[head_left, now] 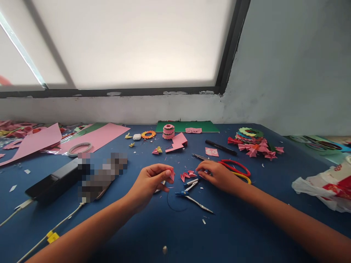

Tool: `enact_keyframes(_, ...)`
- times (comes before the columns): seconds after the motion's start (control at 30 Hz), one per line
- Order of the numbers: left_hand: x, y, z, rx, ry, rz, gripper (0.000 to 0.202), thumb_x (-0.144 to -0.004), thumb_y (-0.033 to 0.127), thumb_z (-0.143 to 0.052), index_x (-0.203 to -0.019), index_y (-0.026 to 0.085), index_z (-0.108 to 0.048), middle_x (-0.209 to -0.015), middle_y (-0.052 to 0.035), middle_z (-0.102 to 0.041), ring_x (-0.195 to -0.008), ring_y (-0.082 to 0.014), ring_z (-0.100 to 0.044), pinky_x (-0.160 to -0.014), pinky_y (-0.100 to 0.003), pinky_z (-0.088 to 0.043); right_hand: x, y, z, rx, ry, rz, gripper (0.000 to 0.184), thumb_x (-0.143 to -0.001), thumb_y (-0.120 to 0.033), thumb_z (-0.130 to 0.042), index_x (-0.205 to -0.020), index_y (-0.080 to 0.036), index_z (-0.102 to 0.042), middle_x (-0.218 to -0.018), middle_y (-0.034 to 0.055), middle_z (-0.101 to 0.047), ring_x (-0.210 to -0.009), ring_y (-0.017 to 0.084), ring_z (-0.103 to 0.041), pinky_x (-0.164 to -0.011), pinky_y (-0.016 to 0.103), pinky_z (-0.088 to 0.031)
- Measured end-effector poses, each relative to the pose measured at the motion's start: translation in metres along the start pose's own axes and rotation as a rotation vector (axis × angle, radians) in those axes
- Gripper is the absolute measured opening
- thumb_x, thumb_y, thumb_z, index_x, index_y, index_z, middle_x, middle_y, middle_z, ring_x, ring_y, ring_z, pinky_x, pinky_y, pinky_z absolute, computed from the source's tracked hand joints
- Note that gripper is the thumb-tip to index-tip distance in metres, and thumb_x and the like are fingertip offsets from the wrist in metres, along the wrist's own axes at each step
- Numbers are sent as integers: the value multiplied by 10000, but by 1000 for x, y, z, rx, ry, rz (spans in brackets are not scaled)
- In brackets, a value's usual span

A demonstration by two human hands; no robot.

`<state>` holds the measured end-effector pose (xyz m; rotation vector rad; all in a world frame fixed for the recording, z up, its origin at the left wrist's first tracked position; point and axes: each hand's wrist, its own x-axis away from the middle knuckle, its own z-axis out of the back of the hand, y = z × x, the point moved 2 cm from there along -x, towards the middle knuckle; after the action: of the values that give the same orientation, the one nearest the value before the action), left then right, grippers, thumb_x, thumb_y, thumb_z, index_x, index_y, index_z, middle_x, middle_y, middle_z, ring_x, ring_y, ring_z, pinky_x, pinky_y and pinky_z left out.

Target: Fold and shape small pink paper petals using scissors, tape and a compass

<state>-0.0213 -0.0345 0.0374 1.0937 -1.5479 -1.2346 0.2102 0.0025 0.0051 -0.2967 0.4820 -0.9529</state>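
Note:
My left hand (152, 180) is closed in a pinch on a small folded pink paper piece (172, 175) above the blue table (175, 226). My right hand (216, 174) rests on the table with its fingers curled, reaching toward a few small folded pink paper pieces (188, 175); what its fingertips hold, if anything, is hidden. A drawing compass (192, 193) lies just in front of both hands. Red-and-yellow-handled scissors (238, 168) lie right behind my right hand.
Pink paper sheets (93, 138) and a tape roll (80, 148) lie far left, a black box (52, 182) with cables near left. Green sheet (188, 126), stacked paper rings (168, 131), black pen (221, 147) and folded paper shapes (255, 144) sit behind; a plastic bag (326, 186) is right.

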Motion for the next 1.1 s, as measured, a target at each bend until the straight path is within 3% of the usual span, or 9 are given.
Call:
enact_keyframes(0.13, 0, 1, 1, 12, 0, -10, 196, -683, 284, -752, -796, 132, -702, -694, -7, -608, -627, -92, -562, -474, -147, -481, -17, -16, -2, 15, -113, 89, 174, -828, -262, -546, -958, -203, -644, -938, 56, -670, -815, 170, -614, -730, 282, -468)
enact_keyframes(0.27, 4, 2, 0, 30, -9, 0, 165, -681, 258, -755, -781, 134, -716, -685, -14, -629, -636, -98, -584, -475, -144, -482, -24, -22, -5, 28, -196, 118, 166, -820, -194, -520, -872, -201, -677, -858, 54, -675, -759, 173, -609, -693, 286, -451)
enact_keyframes(0.5, 10, 2, -3, 30, -3, 13, 150, -661, 240, -768, -774, 144, -744, -706, -42, -692, -682, -131, -639, -445, -137, -478, -20, -33, 4, -93, -131, 6, 162, -800, -141, -506, -849, -168, -658, -845, 70, -662, -741, 170, -609, -696, 307, -461)
enact_keyframes(0.63, 13, 2, -5, 20, -37, 3, 164, -670, 230, -766, -813, 153, -750, -752, -52, -712, -710, -138, -652, -449, -135, -494, -5, -49, 15, -287, -101, -86, 138, -845, -294, -514, -875, -176, -582, -789, 37, -660, -705, 141, -630, -621, 261, -497)
enact_keyframes(0.7, 14, 2, -7, 19, -59, -13, 142, -683, 229, -757, -806, 159, -752, -744, -47, -713, -711, -137, -653, -455, -136, -505, 5, -58, 18, -528, -85, -134, 158, -811, -343, -579, -842, -190, -554, -780, 15, -653, -712, 130, -632, -622, 246, -504)
enact_keyframes(0.83, 17, 0, -11, 10, -75, -35, 91, -678, 213, -754, -752, 159, -757, -677, -36, -705, -673, -138, -654, -455, -147, -516, 18, -74, 16, -945, -51, -199, 182, -734, -316, -691, -825, -206, -577, -760, -17, -632, -714, 111, -617, -648, 241, -506)
enact_keyframes(1.1, 24, -4, -15, -42, -49, -45, 71, -641, 190, -768, -703, 158, -762, -638, -37, -718, -607, -157, -663, -468, -198, -556, 23, -87, 5, -1183, -62, -146, 58, -740, -228, -696, -733, -216, -640, -803, -13, -631, -755, 108, -613, -718, 261, -515)
